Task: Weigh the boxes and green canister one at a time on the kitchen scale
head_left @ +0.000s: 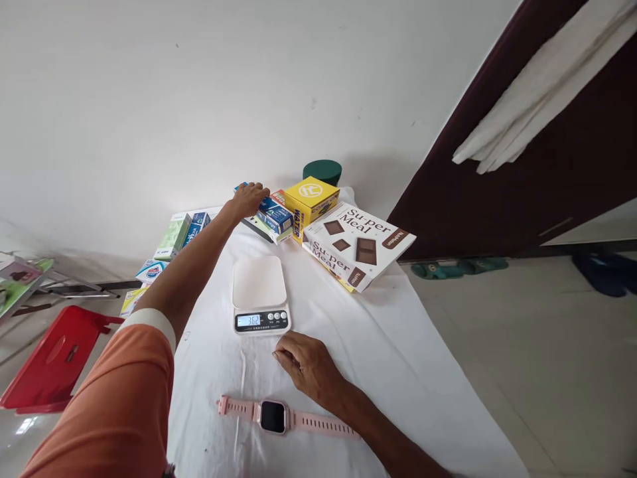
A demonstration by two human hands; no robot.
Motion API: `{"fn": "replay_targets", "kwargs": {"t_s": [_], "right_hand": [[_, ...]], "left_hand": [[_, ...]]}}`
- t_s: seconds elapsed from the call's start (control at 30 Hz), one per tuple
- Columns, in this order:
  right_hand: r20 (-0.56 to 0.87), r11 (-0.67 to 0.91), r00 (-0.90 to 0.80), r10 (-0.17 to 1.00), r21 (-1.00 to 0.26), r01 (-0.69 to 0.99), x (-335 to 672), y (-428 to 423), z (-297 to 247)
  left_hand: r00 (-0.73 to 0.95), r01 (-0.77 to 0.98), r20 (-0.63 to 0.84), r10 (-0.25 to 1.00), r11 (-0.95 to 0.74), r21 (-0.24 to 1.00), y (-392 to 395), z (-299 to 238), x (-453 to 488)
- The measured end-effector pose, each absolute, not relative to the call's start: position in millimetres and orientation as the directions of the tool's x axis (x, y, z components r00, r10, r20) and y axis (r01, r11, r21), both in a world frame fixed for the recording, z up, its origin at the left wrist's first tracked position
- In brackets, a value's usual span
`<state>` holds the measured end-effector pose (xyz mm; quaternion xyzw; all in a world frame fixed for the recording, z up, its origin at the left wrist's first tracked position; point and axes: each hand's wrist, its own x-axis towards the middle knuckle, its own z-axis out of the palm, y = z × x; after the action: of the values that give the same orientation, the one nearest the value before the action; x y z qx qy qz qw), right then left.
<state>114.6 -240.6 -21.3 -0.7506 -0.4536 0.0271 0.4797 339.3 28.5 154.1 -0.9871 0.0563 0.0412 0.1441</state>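
Observation:
My left hand (pixel 251 199) reaches to the far side of the table, its fingers closed over a long blue box (pixel 277 215) that lies on top of other cartons. My right hand (pixel 309 366) rests loosely curled on the white cloth, with nothing visible in it. Just beyond its fingers is a white digital kitchen scale (pixel 259 282) with a bare weighing plate. Its lit display (pixel 249 320) appears to read 362. A smartwatch with a pink strap (pixel 273 417) lies stretched out below the scale, one strap end close to my right forearm.
A yellow box (pixel 312 198) and a white "Su-per Meal" box (pixel 361 242) stand right of the stack. Behind them is a dark green round object (pixel 322 172). More cartons (pixel 172 236) line the left edge. A red chair (pixel 62 358) is on the floor at left.

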Motion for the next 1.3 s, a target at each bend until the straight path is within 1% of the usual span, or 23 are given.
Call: {"fn": "replay_targets", "kwargs": {"t_s": [0.1, 0.2, 0.43, 0.57, 0.7, 0.8, 0.97, 1.1, 1.2, 1.23, 1.27, 1.3], "right_hand": [[0.4, -0.126, 0.586, 0.705, -0.742, 0.658, 116, -241, -22], [0.409, -0.117, 0.581, 0.704, -0.74, 0.662, 118, -242, -22], [0.407, -0.124, 0.585, 0.702, -0.738, 0.663, 118, -240, -21], [0.391, -0.137, 0.586, 0.71, -0.739, 0.659, 117, -240, -20], [0.386, -0.132, 0.589, 0.71, -0.748, 0.65, 117, -240, -18], [0.383, -0.143, 0.59, 0.71, -0.743, 0.654, 117, -240, -17], [0.406, -0.138, 0.582, 0.705, -0.726, 0.673, 117, -240, -19], [0.418, -0.127, 0.57, 0.707, -0.719, 0.684, 116, -240, -20], [0.421, -0.126, 0.567, 0.708, -0.715, 0.688, 116, -240, -20], [0.417, -0.133, 0.569, 0.709, -0.714, 0.688, 117, -240, -19], [0.412, -0.14, 0.572, 0.709, -0.713, 0.687, 117, -240, -19], [0.409, -0.145, 0.573, 0.71, -0.712, 0.687, 117, -240, -19]], "left_hand": [[0.986, -0.147, -0.122, -0.116, -0.945, -0.291, 37, 160, 332], [0.987, -0.126, -0.13, -0.092, -0.95, -0.286, 51, 167, 312], [0.996, -0.041, -0.088, -0.024, -0.978, -0.205, 64, 176, 213], [0.984, -0.102, -0.16, -0.076, -0.982, -0.156, 44, 169, 174], [0.968, -0.155, -0.217, -0.127, -0.981, -0.119, 22, 152, 161], [0.96, -0.164, -0.245, -0.134, -0.981, -0.105, 10, 141, 158], [0.95, -0.128, -0.304, -0.074, -0.979, -0.159, -2, 134, 155], [0.945, -0.103, -0.322, -0.047, -0.982, -0.16, -7, 135, 156], [0.95, -0.07, -0.31, -0.035, -0.992, -0.102, -1, 138, 153], [0.962, -0.054, -0.27, -0.037, -0.997, -0.057, 3, 139, 148], [0.979, -0.041, -0.199, -0.042, -0.999, 0.01, 9, 138, 142], [0.995, -0.03, -0.094, -0.04, -0.995, 0.099, 15, 136, 133]]}}
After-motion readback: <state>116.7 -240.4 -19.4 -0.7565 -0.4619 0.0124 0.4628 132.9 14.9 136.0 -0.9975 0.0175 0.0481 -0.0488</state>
